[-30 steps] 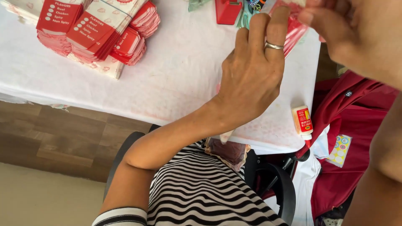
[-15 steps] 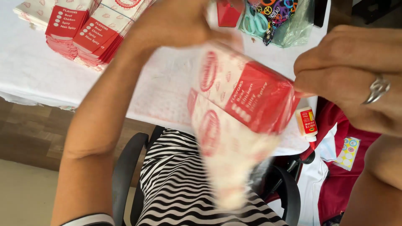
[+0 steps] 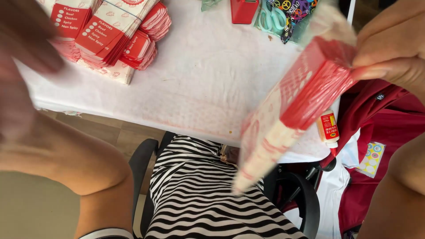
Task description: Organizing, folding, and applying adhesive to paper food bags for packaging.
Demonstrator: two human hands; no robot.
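Right hand (image 3: 389, 57), upper right, pinches a blurred red-and-white paper carton (image 3: 301, 102) by one end, centre-right above the desk (image 3: 199, 88). Left hand (image 3: 22, 53) blurred; grip unclear. One-end hold: carton could slip or crease.

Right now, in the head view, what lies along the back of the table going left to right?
Stacks of flat red and white cartons → red box → teal-handled scissors → patterned pouch → red and white carton pinched by the right hand.
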